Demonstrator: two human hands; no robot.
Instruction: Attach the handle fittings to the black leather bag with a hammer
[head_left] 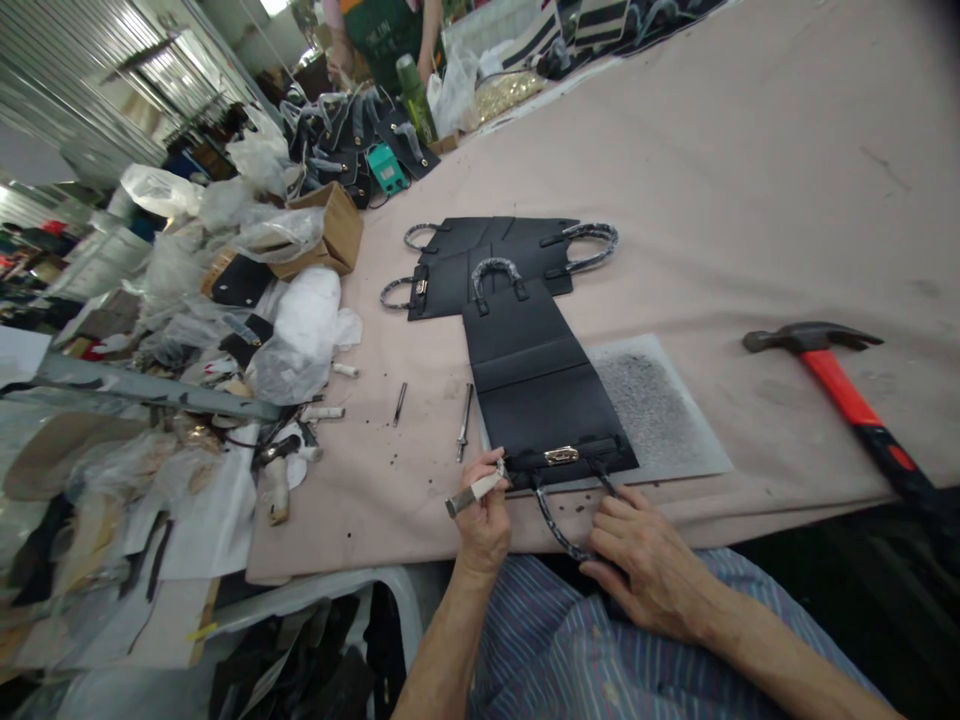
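Observation:
A black leather bag panel (536,370) lies on the table in front of me, with a gold clasp (561,456) near its closest edge. From that edge a plastic-wrapped bag handle (556,528) loops toward my lap. My right hand (649,560) is closed around the right side of this handle, hiding part of it. At the panel's near left corner, my left hand (484,525) pinches a short, flat, greyish tool (472,494); its exact kind is unclear. Beneath the panel's right side lies a pale, speckled board (652,410).
More black bag panels (495,245) with wrapped handles lie beyond. A red-handled claw hammer (836,385) rests at right. Two thin metal punches (465,420) lie left. Plastic bags and a cardboard box (341,230) crowd the left side. Another person (382,40) stands across the table.

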